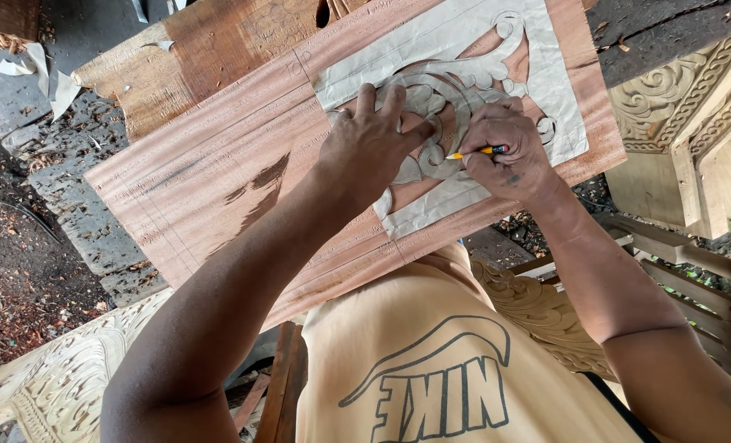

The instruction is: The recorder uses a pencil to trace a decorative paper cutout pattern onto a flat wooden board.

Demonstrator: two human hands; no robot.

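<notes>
Pinching pencil (pixel 479 152), right hand (pixel 509 156) curled.

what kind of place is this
Likely a wood-carving workshop: a reddish board with a paper pattern being traced in pencil, carved wooden pieces nearby, and wood chips on the ground.

Two hands (pixel 431 148), one yellow pencil (pixel 476 152), one paper stencil (pixel 546 74), one reddish wooden board (pixel 201 172), several carved pale wood pieces (pixel 677 98).
</notes>
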